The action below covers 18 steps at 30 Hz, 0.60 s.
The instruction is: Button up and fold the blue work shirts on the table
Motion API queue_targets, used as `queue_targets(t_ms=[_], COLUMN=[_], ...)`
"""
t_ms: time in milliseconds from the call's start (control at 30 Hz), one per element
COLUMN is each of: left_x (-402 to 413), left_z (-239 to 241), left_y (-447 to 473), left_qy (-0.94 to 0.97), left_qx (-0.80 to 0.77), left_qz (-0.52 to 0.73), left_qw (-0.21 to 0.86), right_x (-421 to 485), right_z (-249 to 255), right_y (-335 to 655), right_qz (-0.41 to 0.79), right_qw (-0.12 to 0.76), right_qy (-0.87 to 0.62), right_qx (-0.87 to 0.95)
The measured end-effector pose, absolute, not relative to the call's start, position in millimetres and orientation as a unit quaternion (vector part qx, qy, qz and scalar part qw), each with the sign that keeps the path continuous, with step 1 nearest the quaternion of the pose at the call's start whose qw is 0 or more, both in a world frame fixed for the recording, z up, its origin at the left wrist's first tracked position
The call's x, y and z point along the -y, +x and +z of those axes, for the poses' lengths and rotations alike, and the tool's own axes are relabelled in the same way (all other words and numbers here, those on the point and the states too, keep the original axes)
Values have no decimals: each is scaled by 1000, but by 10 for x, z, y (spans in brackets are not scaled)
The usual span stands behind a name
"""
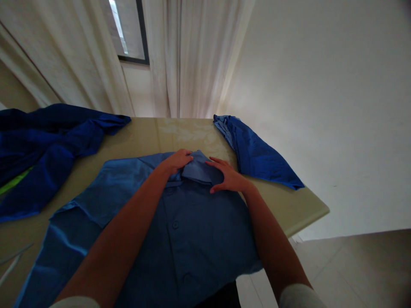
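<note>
A blue button-up shirt (205, 226) lies front side up on the table, its near hem hanging past the edge. Its collar (199, 167) is folded over at the far end. My left hand (179, 161) is closed on the left side of the collar, with its fingertips pressed on the cloth. On the other side, my right hand (228, 176) rests with thumb and fingers spread apart, touching the collar's right edge. The shirt's left sleeve (70, 231) spreads toward the near left, partly behind my left forearm.
The beige table (180, 132) ends in a corner at the right. Folded dark blue clothing (257, 154) lies along its right edge, and a rumpled dark blue garment (54, 149) at the left. Curtains (192, 60) hang behind; a white wall (337, 111) stands at the right.
</note>
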<state>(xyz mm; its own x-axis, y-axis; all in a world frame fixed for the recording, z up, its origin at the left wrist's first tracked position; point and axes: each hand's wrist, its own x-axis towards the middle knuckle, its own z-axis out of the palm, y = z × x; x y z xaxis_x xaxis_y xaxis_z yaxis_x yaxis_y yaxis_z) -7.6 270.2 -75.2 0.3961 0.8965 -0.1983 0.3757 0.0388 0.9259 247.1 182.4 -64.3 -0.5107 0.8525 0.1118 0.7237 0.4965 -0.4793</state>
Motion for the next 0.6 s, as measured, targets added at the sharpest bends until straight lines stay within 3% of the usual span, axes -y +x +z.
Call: queue_targets(t_ms=[167, 367, 500, 600], left_x=[-2737, -2747, -2765, -2732], left_z=[-758, -656, -637, -718], left_y=[-191, -307, -247, -63], left_qy=[701, 719, 792, 794], left_qx=[-537, -521, -507, -530], left_qz=[186, 147, 98, 171], left_qw=[431, 436, 326, 243], right_x=[-1778, -1744, -1738, -1750], right_z=[-623, -557, -538, -545], right_y=[2370, 2309, 2300, 2285], right_qz=[147, 105, 115, 152], right_qw=[155, 161, 148, 131], right_qy=[-447, -430, -422, -409], right_qx=[869, 882, 887, 890])
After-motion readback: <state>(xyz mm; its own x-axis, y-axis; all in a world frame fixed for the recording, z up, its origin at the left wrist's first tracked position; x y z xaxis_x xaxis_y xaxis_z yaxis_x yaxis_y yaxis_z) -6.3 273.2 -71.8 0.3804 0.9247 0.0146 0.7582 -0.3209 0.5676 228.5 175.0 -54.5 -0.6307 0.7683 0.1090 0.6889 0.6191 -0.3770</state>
